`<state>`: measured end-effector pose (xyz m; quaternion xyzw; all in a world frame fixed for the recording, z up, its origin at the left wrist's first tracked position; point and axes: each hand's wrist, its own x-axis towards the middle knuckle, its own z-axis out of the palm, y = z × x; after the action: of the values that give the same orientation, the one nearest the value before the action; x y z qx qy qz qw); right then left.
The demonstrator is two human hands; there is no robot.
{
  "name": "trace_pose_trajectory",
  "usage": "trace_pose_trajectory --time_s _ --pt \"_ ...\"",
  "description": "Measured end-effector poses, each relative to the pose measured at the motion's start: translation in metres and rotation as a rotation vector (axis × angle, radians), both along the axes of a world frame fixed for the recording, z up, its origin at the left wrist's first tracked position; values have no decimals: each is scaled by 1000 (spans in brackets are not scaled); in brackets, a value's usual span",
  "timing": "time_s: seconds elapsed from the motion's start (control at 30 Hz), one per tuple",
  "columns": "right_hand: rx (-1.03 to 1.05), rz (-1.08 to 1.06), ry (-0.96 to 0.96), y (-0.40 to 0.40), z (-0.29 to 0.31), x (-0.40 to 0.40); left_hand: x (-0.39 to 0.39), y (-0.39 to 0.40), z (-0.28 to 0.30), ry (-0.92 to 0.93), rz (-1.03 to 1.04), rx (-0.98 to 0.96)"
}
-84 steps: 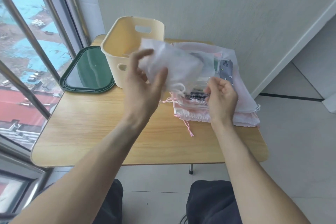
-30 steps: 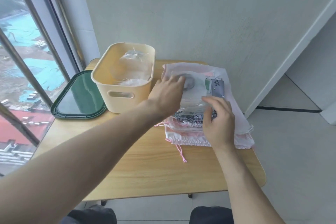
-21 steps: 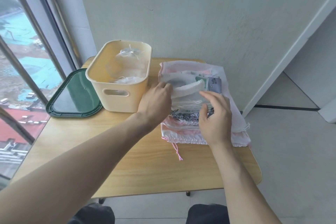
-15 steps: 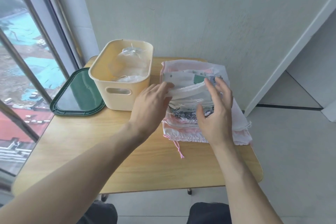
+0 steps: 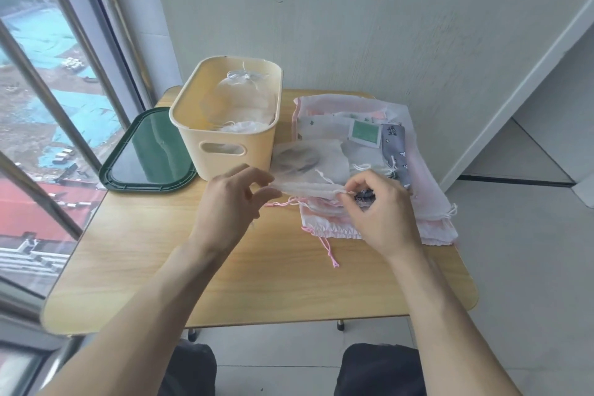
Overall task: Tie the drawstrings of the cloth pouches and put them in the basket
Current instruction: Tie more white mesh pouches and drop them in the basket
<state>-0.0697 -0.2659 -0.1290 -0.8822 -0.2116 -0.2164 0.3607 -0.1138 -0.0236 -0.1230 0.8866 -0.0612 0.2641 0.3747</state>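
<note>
The left hand (image 5: 225, 202) and right hand (image 5: 376, 206) each pinch an end of the sheer white cloth pouch (image 5: 308, 167), apparently by its mouth, above the pouch stack beside the cream plastic basket (image 5: 225, 135). The thin fabric could slip free, leaving the drawstrings untied.

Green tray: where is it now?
In the head view, the green tray lies on the table's far left corner by the window, touching the left side of the yellow basket.

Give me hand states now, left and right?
Left hand: pinching the left end of the white pouch at its mouth.
Right hand: pinching the right end of the same pouch.
</note>
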Motion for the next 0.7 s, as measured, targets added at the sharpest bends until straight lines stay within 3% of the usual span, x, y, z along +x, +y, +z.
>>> trace_pose_trajectory --time_s 0.17,0.43,0.53,0.7 --pt "-84 -53 -41 1 -3 2 -3 6 5 153 1 -61" --pt "-152 -96 -58 5 -6 -4 -7 12 4 202 77 -79" --pt "-152 -80 -31 7 -5 -8 -7 8 8 146 51 -271" --pt "-123 25 4 14 1 -15 -4 -1 14 94 -70 -771"
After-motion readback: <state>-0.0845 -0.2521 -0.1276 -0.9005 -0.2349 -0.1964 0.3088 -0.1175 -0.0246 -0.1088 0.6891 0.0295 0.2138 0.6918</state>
